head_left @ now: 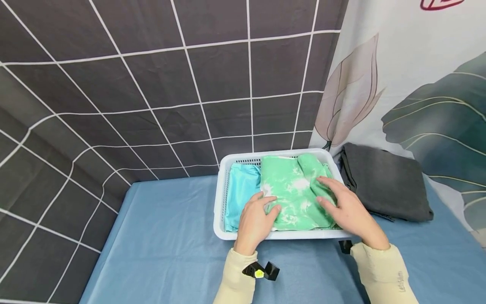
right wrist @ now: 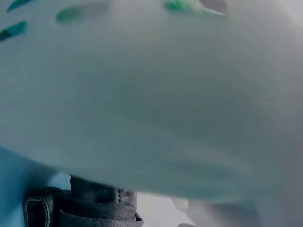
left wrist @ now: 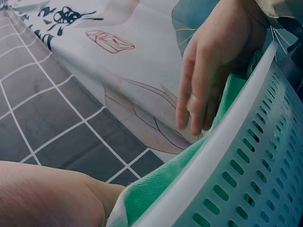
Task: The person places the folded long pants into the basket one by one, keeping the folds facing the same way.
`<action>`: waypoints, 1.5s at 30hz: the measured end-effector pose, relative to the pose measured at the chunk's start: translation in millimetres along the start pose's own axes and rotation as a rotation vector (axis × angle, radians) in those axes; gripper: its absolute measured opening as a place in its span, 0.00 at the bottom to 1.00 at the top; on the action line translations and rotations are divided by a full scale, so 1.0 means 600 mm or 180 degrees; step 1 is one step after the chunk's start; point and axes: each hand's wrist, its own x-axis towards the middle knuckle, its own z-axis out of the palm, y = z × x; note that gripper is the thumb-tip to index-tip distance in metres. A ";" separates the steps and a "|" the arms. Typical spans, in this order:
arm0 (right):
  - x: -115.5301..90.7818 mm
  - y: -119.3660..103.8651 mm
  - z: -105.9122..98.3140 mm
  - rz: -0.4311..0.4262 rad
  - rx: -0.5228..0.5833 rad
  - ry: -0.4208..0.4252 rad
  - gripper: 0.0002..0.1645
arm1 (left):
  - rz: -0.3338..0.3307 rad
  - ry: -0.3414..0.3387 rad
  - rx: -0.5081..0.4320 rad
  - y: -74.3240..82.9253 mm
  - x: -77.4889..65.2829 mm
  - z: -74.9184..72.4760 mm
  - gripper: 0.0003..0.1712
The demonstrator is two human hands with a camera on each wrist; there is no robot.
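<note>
A white plastic basket (head_left: 219, 211) with slotted walls holds a green and white tie-dye garment (head_left: 290, 185) and, on its left, a bright blue folded garment (head_left: 241, 185). My left hand (head_left: 255, 223) rests at the green garment's near left corner, thumb and fingers spread loosely. Over the garment's right side lies my right hand (head_left: 351, 209), its fingers loosely bent against the cloth. In the left wrist view the right hand (left wrist: 208, 66) hangs with fingers pointing down, above the basket's rim. The basket wall (right wrist: 142, 104) fills the right wrist view and hides the right hand.
A dark grey folded garment (head_left: 385, 181) lies right of the basket. Blue cloth (head_left: 163, 236) covers the table. Behind stand a dark wall covering with white grid lines (head_left: 216, 71) and a leaf-patterned curtain (head_left: 410, 63).
</note>
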 end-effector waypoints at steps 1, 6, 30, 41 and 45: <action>-0.001 0.001 -0.003 0.0033 0.0063 0.0058 0.31 | 0.0004 0.0007 -0.0007 0.000 0.000 0.000 0.17; -0.010 0.012 -0.023 0.0235 0.0293 0.0414 0.30 | 0.0001 0.0022 -0.0016 -0.001 0.000 0.001 0.17; -0.019 0.122 -0.033 0.1386 -0.0361 0.0086 0.39 | -0.0054 0.0026 -0.0060 0.000 -0.001 0.000 0.17; -0.026 0.148 -0.021 0.1310 -0.0710 -0.0149 0.46 | -0.0037 0.0024 -0.0055 0.000 -0.002 0.000 0.17; -0.029 0.156 -0.020 0.1236 -0.0965 -0.0154 0.48 | -0.0026 0.0008 -0.0069 0.000 -0.001 0.000 0.17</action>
